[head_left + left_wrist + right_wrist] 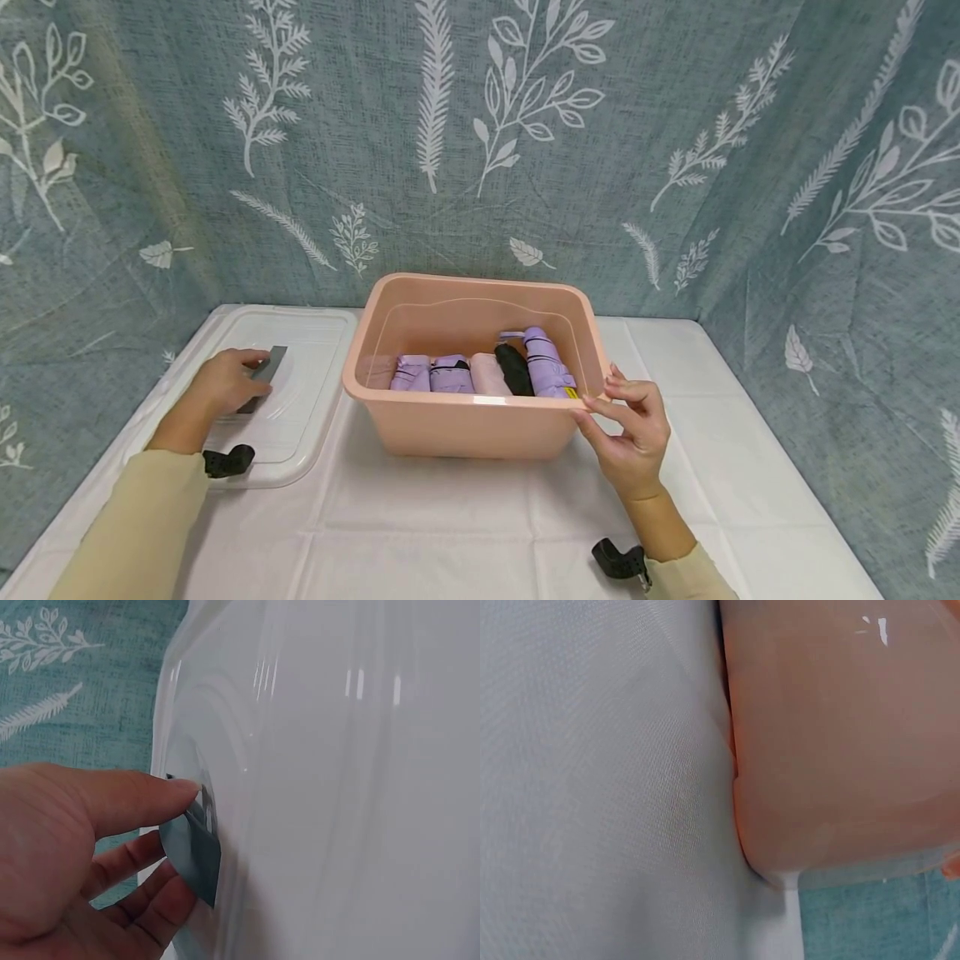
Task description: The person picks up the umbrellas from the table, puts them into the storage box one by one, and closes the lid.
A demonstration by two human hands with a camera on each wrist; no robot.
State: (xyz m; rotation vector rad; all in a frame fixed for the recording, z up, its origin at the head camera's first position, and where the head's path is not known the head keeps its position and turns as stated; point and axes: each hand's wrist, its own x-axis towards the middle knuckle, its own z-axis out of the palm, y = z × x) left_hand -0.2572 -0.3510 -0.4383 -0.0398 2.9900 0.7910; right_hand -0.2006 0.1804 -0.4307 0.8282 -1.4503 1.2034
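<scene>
A peach-coloured plastic storage box [472,429] stands lidless on the table. Inside lies a row of folded umbrellas: two lilac ones [452,377] at the left, a pale pink one [489,375], a black one [514,369] and a longer lilac one [543,360] at the right. At the box's front right corner my right hand [633,433] pinches the rim between thumb and fingers. My left hand [225,383] pinches a flat grey piece [196,859] over the translucent white lid [311,358]; whether that piece is fixed to the lid, I cannot tell.
A white cloth [450,533] covers the table. Blue-green curtains [360,100] with white leaf patterns hang behind and at both sides, close to the box's back. The lid lies flat at the left, near the box's left side.
</scene>
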